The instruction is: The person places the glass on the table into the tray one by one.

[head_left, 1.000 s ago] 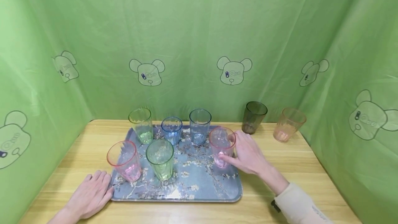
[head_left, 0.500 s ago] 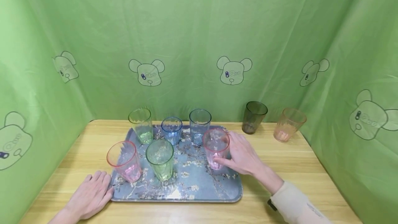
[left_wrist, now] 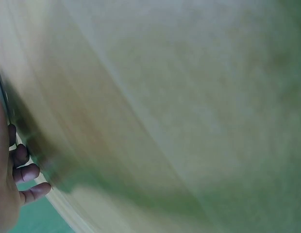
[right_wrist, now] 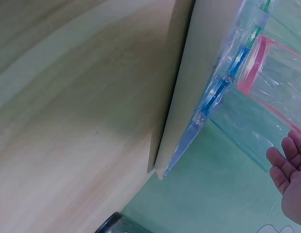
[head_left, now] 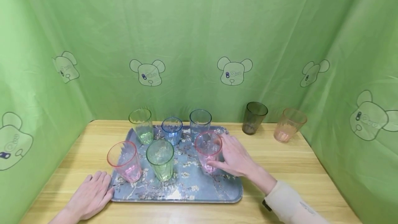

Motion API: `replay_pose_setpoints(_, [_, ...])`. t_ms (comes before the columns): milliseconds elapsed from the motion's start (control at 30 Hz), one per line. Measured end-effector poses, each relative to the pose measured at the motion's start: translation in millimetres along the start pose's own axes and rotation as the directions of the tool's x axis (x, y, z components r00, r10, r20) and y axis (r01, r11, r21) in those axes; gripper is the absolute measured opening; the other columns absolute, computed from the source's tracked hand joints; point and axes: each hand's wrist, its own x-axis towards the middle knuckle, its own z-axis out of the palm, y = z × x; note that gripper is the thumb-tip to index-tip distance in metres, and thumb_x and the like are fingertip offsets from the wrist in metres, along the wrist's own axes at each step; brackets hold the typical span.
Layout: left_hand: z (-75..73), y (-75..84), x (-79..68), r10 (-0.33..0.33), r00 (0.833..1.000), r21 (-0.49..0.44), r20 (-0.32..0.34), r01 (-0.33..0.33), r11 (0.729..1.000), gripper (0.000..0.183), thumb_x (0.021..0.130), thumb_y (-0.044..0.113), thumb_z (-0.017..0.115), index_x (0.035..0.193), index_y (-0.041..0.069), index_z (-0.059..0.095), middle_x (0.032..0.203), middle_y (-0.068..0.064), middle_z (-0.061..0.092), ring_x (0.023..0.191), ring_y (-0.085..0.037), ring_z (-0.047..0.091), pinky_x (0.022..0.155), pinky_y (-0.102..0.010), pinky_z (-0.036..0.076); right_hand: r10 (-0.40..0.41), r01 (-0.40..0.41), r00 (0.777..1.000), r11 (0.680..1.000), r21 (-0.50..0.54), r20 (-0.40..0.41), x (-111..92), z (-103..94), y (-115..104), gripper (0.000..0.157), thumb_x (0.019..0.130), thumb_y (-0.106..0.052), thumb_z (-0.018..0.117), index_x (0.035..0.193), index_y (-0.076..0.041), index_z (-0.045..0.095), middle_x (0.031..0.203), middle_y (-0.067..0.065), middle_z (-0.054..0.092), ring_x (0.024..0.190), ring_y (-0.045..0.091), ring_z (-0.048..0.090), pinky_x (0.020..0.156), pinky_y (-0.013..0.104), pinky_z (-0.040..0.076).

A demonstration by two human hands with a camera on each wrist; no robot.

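In the head view a clear pink cup [head_left: 209, 151] with a red rim stands upright over the right half of the blue floral tray [head_left: 186, 194]. My right hand [head_left: 234, 156] grips it from the right, thumb on the near side, the other fingers partly hidden behind. The right wrist view shows that pink cup [right_wrist: 281, 82] beside curled fingertips [right_wrist: 286, 165]. Flat on the table, my left hand [head_left: 91, 194] touches the tray's left edge. A second pink cup [head_left: 125, 163] and a green cup [head_left: 161, 162] stand on the tray's left part.
Along the tray's back stand a yellow-green cup [head_left: 141, 127], a short blue cup [head_left: 172, 132] and a taller blue cup [head_left: 199, 122]. A dark cup [head_left: 254, 118] and an orange cup [head_left: 287, 127] stand on the wooden table [head_left: 289, 168] at right. Green curtains [head_left: 192, 44] enclose the table.
My right hand has moved the pink cup left and slightly nearer across the tray, toward the green cup. The left hand and the other cups have stayed where they were.
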Motion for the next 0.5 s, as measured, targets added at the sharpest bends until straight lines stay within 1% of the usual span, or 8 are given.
replay_pose_setpoints(100, [0.3, -0.1, 0.1, 0.001, 1.000, 0.000, 0.000, -0.001, 1.000, 0.024, 0.088, 0.036, 0.062, 0.092, 0.017, 0.048, 0.084, 0.004, 0.041, 0.080, -0.014, 0.041, 0.069, -0.032, 0.034, -0.001, 0.001, 1.000, 1.000, -0.011, 0.006, 1, 2.3, -3, 0.086, 0.090, -0.079, 0.057, 0.128, -0.002, 0.061, 0.112, 0.007, 0.065, 0.099, 0.016, 0.058, 0.091, 0.041, 0.055])
replay_pose_setpoints(200, [0.2, 0.0, 0.0, 0.002, 1.000, 0.001, 0.004, -0.002, 1.000, 0.024, 0.088, 0.037, 0.062, 0.092, 0.017, 0.048, 0.084, 0.003, 0.042, 0.081, -0.015, 0.042, 0.070, -0.032, 0.034, -0.016, 0.016, 1.000, 1.000, -0.016, 0.005, 2, 4.7, -5, 0.089, 0.091, -0.082, 0.051, 0.128, -0.002, 0.061, 0.110, 0.006, 0.064, 0.096, 0.014, 0.056, 0.091, 0.040, 0.055])
replay_pose_setpoints(333, [0.2, -0.2, -0.1, 0.005, 1.000, 0.005, 0.004, -0.005, 1.000, 0.024, 0.088, 0.036, 0.062, 0.092, 0.017, 0.048, 0.084, 0.003, 0.042, 0.081, -0.015, 0.042, 0.070, -0.032, 0.035, -0.036, 0.036, 0.999, 0.999, -0.019, 0.007, 4, 8.0, -7, 0.092, 0.092, -0.085, 0.043, 0.127, -0.002, 0.060, 0.112, 0.008, 0.065, 0.099, 0.016, 0.058, 0.095, 0.042, 0.055])
replay_pose_setpoints(400, [0.9, -0.6, -0.1, 0.011, 1.000, 0.005, -0.010, -0.011, 1.000, 0.024, 0.088, 0.036, 0.061, 0.091, 0.017, 0.048, 0.084, 0.004, 0.041, 0.080, -0.014, 0.041, 0.069, -0.032, 0.034, -0.040, 0.041, 0.999, 0.999, -0.021, 0.013, 5, 9.4, -8, 0.093, 0.092, -0.085, 0.041, 0.128, -0.002, 0.060, 0.115, 0.009, 0.065, 0.102, 0.018, 0.059, 0.097, 0.044, 0.056])
replay_pose_setpoints(500, [1.7, -1.3, 0.0, 0.016, 1.000, 0.001, -0.027, -0.016, 1.000, 0.024, 0.088, 0.036, 0.061, 0.090, 0.017, 0.047, 0.083, 0.004, 0.039, 0.079, -0.014, 0.039, 0.068, -0.031, 0.033, -0.046, 0.047, 0.999, 0.999, -0.016, 0.024, 7, 10.9, -10, 0.093, 0.092, -0.084, 0.043, 0.132, -0.002, 0.058, 0.118, 0.009, 0.066, 0.105, 0.019, 0.060, 0.100, 0.045, 0.055])
